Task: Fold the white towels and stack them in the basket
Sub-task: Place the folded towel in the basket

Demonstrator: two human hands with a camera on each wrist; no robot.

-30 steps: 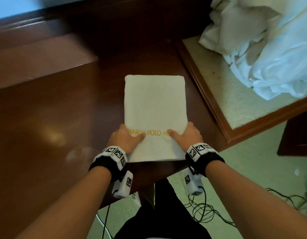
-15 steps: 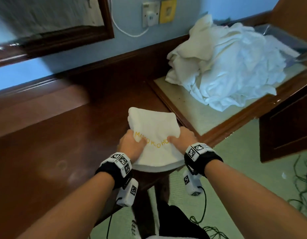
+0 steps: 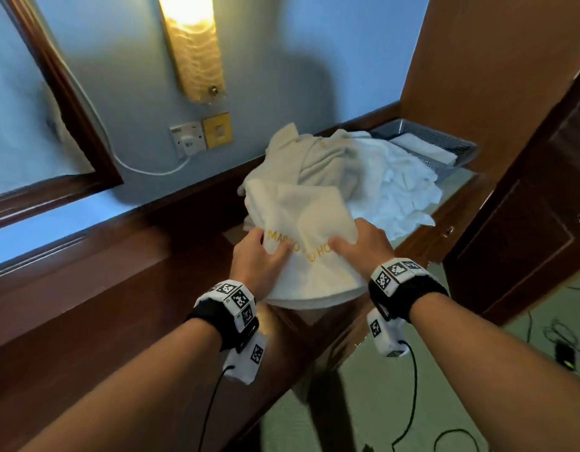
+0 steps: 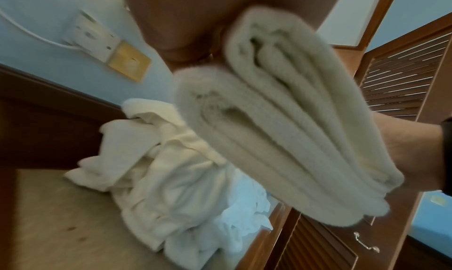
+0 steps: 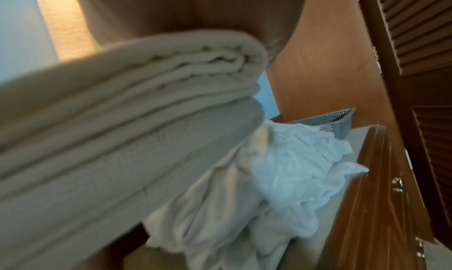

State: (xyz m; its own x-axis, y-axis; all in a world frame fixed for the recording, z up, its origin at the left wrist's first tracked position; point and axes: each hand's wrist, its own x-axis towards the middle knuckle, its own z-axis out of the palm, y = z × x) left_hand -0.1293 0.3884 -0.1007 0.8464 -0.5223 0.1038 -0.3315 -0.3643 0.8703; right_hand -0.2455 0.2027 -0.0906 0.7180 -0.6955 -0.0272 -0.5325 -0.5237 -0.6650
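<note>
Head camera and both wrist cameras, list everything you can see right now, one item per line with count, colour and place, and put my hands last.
folded towel: one, cream-white with gold lettering, held up off the desk between both hands
unfolded towels: one heap, white and cream, on the lower counter to the right
basket: one, grey perforated, behind the heap in the corner, a white folded towel inside
desk: one, dark brown wood, below the arms
wall lamp: one, lit yellow, on the blue wall
wall socket: one, white, beside a gold plate, white cable plugged in
louvred doors: brown wood, far right
left hand: grips the towel's left side
right hand: grips its right side
</note>
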